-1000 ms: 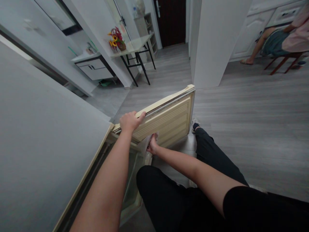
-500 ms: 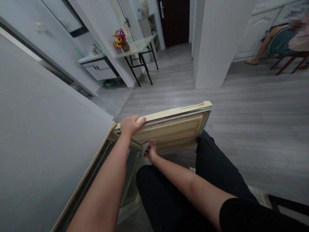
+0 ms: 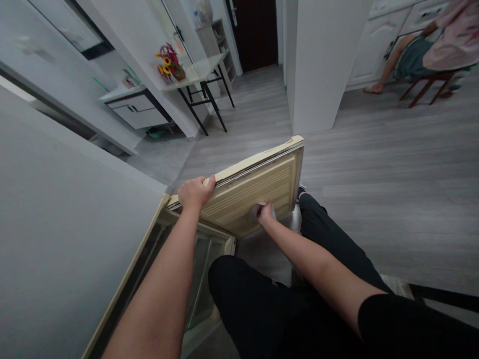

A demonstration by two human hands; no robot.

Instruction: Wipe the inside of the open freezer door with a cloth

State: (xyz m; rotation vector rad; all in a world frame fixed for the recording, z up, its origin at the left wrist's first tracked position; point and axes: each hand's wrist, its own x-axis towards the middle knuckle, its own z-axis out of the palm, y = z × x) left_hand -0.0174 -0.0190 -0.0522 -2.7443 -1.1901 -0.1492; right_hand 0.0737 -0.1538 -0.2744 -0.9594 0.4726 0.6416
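Observation:
A cream refrigerator door (image 3: 277, 179) stands swung out from the cabinet, its ribbed inner face and grey gasket towards me. My left hand (image 3: 196, 193) is closed over the door's top edge near the hinge side, thumb on top. In my right hand (image 3: 266, 214) is a pale cloth (image 3: 255, 213), bunched and held against the lower part of the inner face. The fingers of that hand are partly hidden behind the cloth. Below my left forearm, the open refrigerator compartment (image 3: 200, 279) shows clear, glassy panels inside a cream frame.
My dark-trousered knees flank the space under the door. Further off are a narrow table (image 3: 196, 72) with a flower basket (image 3: 170, 65), a white pillar (image 3: 314, 65) and a dark door (image 3: 252, 32). A person (image 3: 415, 55) sits on a red-brown stool (image 3: 430, 82) at the upper right.
My right hand and the cloth have moved right across the door's inner face, away from the hinge side. My left hand keeps its hold. The view has shifted, and the door appears more tilted.

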